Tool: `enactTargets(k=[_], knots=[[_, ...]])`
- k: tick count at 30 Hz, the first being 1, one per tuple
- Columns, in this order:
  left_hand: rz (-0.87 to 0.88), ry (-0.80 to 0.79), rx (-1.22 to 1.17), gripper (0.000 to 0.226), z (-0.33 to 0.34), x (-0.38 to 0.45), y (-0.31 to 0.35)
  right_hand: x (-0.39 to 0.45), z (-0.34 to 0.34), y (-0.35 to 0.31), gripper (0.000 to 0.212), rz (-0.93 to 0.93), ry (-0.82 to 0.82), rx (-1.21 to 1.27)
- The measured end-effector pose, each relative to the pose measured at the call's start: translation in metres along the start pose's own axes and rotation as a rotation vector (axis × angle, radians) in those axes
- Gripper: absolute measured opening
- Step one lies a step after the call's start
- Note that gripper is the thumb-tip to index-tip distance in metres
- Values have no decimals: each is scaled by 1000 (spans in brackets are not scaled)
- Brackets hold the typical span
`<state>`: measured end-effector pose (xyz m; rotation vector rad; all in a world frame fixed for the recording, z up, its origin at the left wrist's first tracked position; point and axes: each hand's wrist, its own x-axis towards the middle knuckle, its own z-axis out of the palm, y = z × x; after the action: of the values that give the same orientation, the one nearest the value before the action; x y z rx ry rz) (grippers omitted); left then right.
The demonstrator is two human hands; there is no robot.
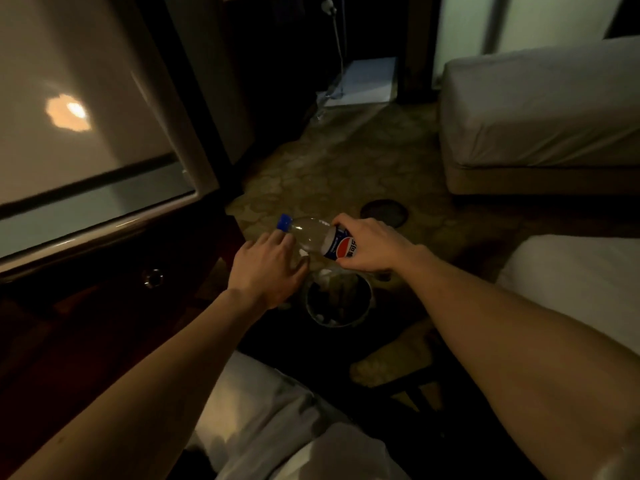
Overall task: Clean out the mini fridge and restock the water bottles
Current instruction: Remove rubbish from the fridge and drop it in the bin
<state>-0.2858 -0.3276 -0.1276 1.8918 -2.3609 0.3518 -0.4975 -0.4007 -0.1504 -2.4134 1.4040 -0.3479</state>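
Your right hand (372, 244) clasps the labelled body of the clear bottle (313, 237), held sideways above the waste bin (337, 299). Your left hand (268, 268), fingers loosely spread, touches its neck below the blue cap (284, 223).

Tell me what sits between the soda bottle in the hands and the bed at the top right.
In the head view, mostly bare patterned carpet separates the soda bottle from the bed; one dark round object lies there.

Patterned carpet (346, 161); bin (337, 299) on it
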Motion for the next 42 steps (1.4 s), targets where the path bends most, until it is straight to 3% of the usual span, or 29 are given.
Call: enactTargets(k=[9,14,25,42], knots=[[-2,-118,-49,56,54,49,21,31,26,65,74,97,-31,35],[20,-150,-67,44,80,72,31,55,51,96,72,168,-60,109],[-111,-334,-168,45,119,80,0,125,109,110,76,184,-130,243],[-126,-289,-57,47,109,62,1,87,102,126,54,267,-109,61]])
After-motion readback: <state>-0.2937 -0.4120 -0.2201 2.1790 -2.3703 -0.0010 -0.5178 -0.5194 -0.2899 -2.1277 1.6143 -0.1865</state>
